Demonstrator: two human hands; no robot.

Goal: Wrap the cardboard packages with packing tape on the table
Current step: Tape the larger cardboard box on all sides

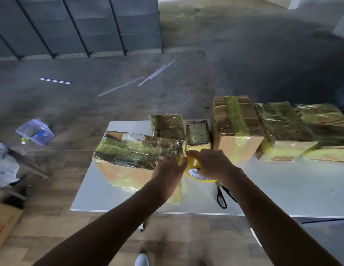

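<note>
A white worktop (273,185) fills the middle and right of the frame. At centre left sits a cardboard package (132,160), closed and glossy with yellowish tape; its contents are hidden. The left hand (167,167) rests on its right end, fingers (160,159) spread flat over the top edge. Just right of it, the right hand (213,166) has its fingers clamped on a yellow roll of packing tape (196,174), which touches the package's end. Black scissors (222,195) lie on the worktop below the roll. Behind, 5 more taped packages (236,129) stand in a row toward the right edge, all sealed. On the floor at far left is a clear plastic container (35,131); its contents are too blurred to tell.
</note>
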